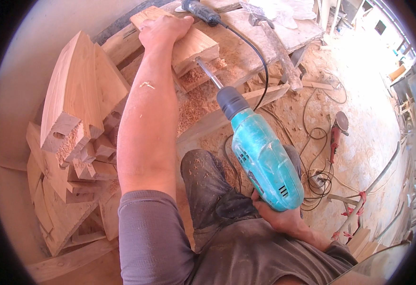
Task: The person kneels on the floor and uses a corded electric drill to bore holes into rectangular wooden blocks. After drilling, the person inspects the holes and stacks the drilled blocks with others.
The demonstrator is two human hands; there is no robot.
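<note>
Fingers (187, 20), left hand (159, 30): gripping wooden block (199, 45).
Right hand (280, 217): grasping teal drill (267, 156), fingers mostly hiding underneath.
Bit (209, 73): pointing at block's end.
Shavings (194, 105): lying below.

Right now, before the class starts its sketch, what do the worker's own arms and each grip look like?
The left grip wears no glove. The left forearm is bare, flecked with pale wood shavings, below a short, loose grey sleeve. The right grip, partly hidden, shows no glove; the right sleeve is dark grey too.
</note>
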